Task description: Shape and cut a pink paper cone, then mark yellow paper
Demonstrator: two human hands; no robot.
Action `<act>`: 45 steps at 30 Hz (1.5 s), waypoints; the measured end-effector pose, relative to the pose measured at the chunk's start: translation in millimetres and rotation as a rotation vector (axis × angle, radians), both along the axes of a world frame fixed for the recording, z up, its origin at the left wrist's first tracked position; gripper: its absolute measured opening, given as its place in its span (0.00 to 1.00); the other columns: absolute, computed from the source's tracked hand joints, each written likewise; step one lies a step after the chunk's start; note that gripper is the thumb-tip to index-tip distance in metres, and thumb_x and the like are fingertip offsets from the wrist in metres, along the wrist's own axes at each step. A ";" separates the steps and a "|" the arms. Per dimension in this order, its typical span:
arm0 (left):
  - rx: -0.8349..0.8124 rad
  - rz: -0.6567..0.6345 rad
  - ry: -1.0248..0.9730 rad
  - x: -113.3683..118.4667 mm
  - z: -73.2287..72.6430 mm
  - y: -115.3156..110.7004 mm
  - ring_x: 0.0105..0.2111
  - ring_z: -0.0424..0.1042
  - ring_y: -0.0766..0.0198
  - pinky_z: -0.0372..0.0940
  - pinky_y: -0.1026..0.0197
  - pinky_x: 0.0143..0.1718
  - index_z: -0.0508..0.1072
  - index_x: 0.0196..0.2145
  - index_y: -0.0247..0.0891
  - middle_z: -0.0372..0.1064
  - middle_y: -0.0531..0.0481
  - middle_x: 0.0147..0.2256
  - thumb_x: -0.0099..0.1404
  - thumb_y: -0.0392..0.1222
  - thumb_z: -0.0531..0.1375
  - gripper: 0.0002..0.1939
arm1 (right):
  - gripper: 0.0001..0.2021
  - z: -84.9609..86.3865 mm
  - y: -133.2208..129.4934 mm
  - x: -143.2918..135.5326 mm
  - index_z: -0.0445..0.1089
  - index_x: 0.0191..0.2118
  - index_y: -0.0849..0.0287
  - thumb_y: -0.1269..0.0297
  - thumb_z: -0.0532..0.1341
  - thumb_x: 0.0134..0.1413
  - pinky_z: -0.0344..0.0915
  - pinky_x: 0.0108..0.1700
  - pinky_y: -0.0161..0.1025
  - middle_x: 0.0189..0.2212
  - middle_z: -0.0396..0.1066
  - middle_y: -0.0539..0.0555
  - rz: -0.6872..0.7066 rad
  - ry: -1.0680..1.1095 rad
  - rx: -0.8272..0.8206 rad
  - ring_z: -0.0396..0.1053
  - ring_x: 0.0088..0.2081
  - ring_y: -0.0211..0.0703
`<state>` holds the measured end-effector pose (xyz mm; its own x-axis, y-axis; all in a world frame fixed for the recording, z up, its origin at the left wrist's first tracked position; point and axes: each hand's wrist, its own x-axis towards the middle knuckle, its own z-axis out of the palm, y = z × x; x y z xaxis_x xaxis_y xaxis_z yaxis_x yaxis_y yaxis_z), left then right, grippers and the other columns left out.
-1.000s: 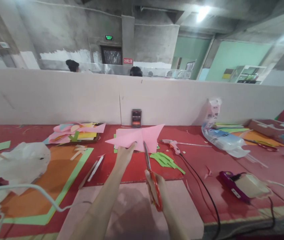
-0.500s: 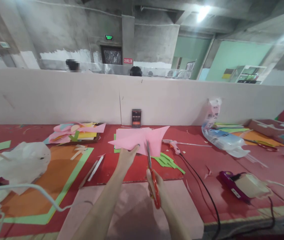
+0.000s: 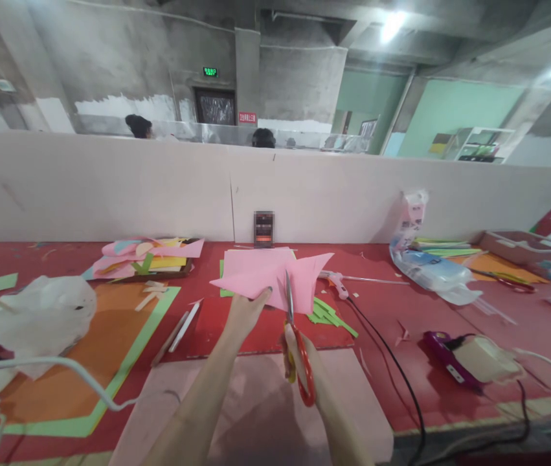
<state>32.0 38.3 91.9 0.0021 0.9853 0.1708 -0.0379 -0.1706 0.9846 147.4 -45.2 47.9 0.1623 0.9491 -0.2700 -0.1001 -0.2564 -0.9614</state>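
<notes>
My left hand (image 3: 247,312) pinches the near edge of a pink paper sheet (image 3: 275,278) and holds it up over the red table (image 3: 392,304). My right hand (image 3: 304,362) grips red-handled scissors (image 3: 296,343). Their blades point away from me and cut into the near edge of the pink sheet, just right of my left fingers. Another pink sheet (image 3: 250,259) lies flat behind the held one. Green paper strips (image 3: 328,314) lie under and to the right of the sheet.
A glue gun (image 3: 336,281) with a black cord lies right of the paper. A purple tool (image 3: 450,362), a plastic bag (image 3: 430,268), and a second pair of scissors (image 3: 508,281) are on the right. Coloured paper scraps (image 3: 149,255) and white plastic (image 3: 37,317) are on the left. A beige partition (image 3: 158,188) stands behind.
The scissors have advanced into the pink sheet. The sheet has turned and drooped, with its right point shifted further right. Both hands stay in about the same place.
</notes>
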 end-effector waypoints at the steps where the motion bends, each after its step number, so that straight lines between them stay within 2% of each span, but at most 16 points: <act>1: -0.015 -0.009 -0.006 0.0 1.5 -1.0 0.31 0.72 0.59 0.70 0.59 0.32 0.72 0.33 0.31 0.73 0.44 0.34 0.49 0.42 0.62 0.14 | 0.25 1.6 -0.1 -0.7 0.61 0.25 0.59 0.37 0.54 0.40 0.52 0.15 0.29 0.09 0.54 0.43 -0.003 -0.005 0.003 0.55 0.12 0.32; 5: -0.041 -0.018 -0.033 0.4 5.1 -3.9 0.30 0.72 0.60 0.70 0.60 0.30 0.71 0.33 0.30 0.73 0.45 0.33 0.48 0.41 0.63 0.14 | 0.24 3.4 1.5 -1.7 0.59 0.22 0.59 0.39 0.55 0.40 0.50 0.14 0.29 0.08 0.54 0.44 -0.010 -0.017 0.007 0.53 0.11 0.31; 12: -0.034 -0.003 -0.010 1.6 3.0 -5.2 0.29 0.73 0.60 0.70 0.60 0.30 0.72 0.31 0.31 0.73 0.46 0.31 0.49 0.40 0.62 0.11 | 0.24 2.2 0.7 -0.4 0.56 0.19 0.58 0.38 0.54 0.41 0.51 0.13 0.30 0.07 0.52 0.45 0.001 -0.028 -0.007 0.54 0.10 0.32; 16: -0.073 0.019 -0.033 4.0 1.7 -5.2 0.27 0.73 0.61 0.70 0.62 0.28 0.72 0.30 0.31 0.74 0.47 0.29 0.49 0.39 0.62 0.10 | 0.25 0.7 0.9 -0.8 0.56 0.19 0.58 0.36 0.53 0.40 0.50 0.13 0.30 0.07 0.53 0.45 0.006 -0.029 -0.015 0.54 0.10 0.33; 23: -0.073 0.033 -0.018 4.1 -4.4 -3.1 0.28 0.73 0.59 0.70 0.61 0.28 0.73 0.31 0.31 0.74 0.46 0.30 0.49 0.40 0.62 0.11 | 0.25 -0.1 1.9 -1.2 0.56 0.20 0.57 0.36 0.53 0.39 0.49 0.12 0.31 0.08 0.52 0.44 0.002 -0.035 -0.020 0.54 0.09 0.32; 28: -0.064 0.056 0.015 4.3 -3.5 -3.4 0.31 0.73 0.58 0.70 0.61 0.30 0.73 0.31 0.32 0.74 0.45 0.31 0.48 0.40 0.62 0.11 | 0.24 3.2 -4.2 -1.6 0.56 0.20 0.57 0.38 0.54 0.41 0.49 0.12 0.30 0.07 0.51 0.43 -0.015 -0.050 -0.013 0.52 0.09 0.31; 34: -0.088 0.042 -0.018 4.4 -2.7 -3.7 0.30 0.73 0.59 0.71 0.61 0.29 0.73 0.31 0.31 0.74 0.46 0.31 0.48 0.39 0.62 0.11 | 0.25 6.1 -5.2 -3.1 0.56 0.21 0.57 0.37 0.53 0.41 0.47 0.10 0.29 0.08 0.52 0.43 -0.024 -0.055 -0.023 0.51 0.09 0.31; 40: -0.069 0.028 -0.020 3.1 -10.7 1.0 0.31 0.73 0.58 0.70 0.60 0.29 0.72 0.32 0.31 0.73 0.44 0.33 0.49 0.39 0.62 0.12 | 0.25 9.7 -9.1 -5.7 0.54 0.21 0.57 0.36 0.52 0.42 0.44 0.09 0.27 0.07 0.48 0.41 -0.038 -0.046 0.014 0.47 0.08 0.28; 45: -0.063 0.028 -0.011 1.6 -13.6 1.7 0.30 0.73 0.58 0.70 0.59 0.28 0.72 0.33 0.30 0.73 0.43 0.34 0.50 0.40 0.62 0.13 | 0.26 4.6 -6.1 -6.2 0.55 0.22 0.57 0.35 0.51 0.41 0.46 0.10 0.28 0.08 0.49 0.41 0.034 0.024 -0.018 0.49 0.08 0.29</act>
